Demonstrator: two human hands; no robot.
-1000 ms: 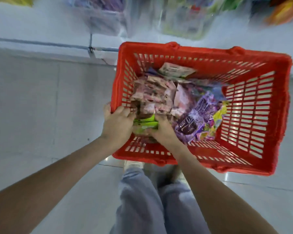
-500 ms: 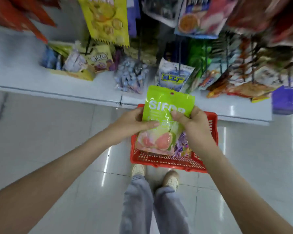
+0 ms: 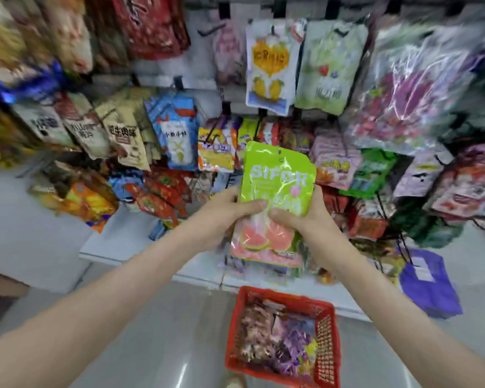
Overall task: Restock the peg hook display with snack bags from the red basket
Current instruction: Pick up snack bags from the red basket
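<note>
A shop's peg hook display (image 3: 205, 91) fills the background, its white back panel crowded with hanging snack bags in rows, many of them blurred. All around and behind the green SIFOR bag (image 3: 277, 177) these packs hang from black hooks. Below that bag runs a pale glossy floor (image 3: 165, 331). Between the floor and the bag sits the display's white base ledge (image 3: 115, 242). Straight beneath the bag, on the floor, stands the red basket (image 3: 329, 345), holding a heap of brownish and purple snack packs. Lower right of the bag a purple pack (image 3: 429, 284) lies against the ledge. Above the bag hangs a yellow pineapple pack (image 3: 269, 65). Just right of that one is a pale green pack with a strawberry (image 3: 329, 68). Upper left of the bag hangs a blue pack (image 3: 177, 135).

The green SIFOR bag itself is held upright in mid-air in front of the lower rows, well clear of the basket. It has a lime top with white letters and pink fruit halves printed below. A hang hole shows at its top edge.

The left hand (image 3: 224, 211) grips the bag's left edge, thumb laid across the front. The right hand (image 3: 305, 217) grips the right edge in the same way. The two thumbs nearly meet at the bag's middle.
</note>
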